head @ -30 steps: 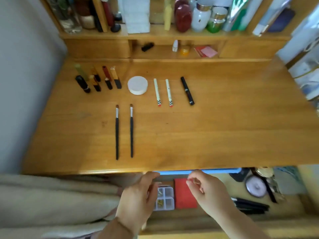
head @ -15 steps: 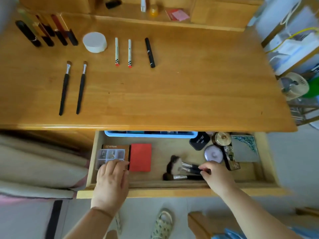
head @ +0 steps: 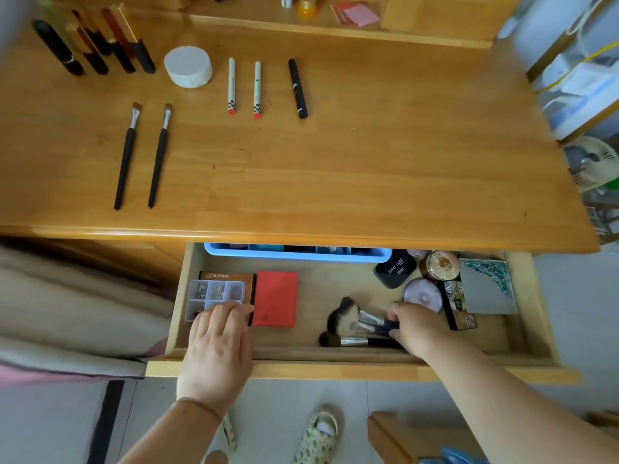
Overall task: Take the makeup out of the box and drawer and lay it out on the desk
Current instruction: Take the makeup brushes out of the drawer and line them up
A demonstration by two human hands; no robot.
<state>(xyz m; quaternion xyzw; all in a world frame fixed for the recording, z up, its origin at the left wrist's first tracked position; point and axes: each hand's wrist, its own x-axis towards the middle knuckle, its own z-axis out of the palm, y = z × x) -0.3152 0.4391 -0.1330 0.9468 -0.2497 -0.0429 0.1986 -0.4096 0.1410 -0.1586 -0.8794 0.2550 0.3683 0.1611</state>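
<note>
The desk drawer [head: 335,370] stands pulled out under the wooden desk [head: 335,169]. Three fluffy makeup brushes [head: 351,324] lie in it, and my right hand [head: 415,329] grips their black handles. My left hand [head: 217,349] rests flat over the drawer's front edge, fingertips on a clear compartment box [head: 214,291]. A blue box [head: 298,254] sits at the drawer's back, half under the desk. On the desk lie several lipsticks [head: 97,51], a white round jar [head: 188,66], two white pencils [head: 231,85], a black tube [head: 297,88] and two thin brushes [head: 127,152].
Also in the drawer are a red case [head: 275,299], a black compact [head: 395,267], a gold jar [head: 438,264], a lilac round compact [head: 422,294] and a glitter palette [head: 487,286]. A small fan [head: 593,162] stands right of the desk. A wooden stool [head: 402,437] is near my feet.
The drawer has been pulled out from nearly closed. My right hand moved to the fluffy brushes and took hold of their handles. My left hand settled on the drawer front.
</note>
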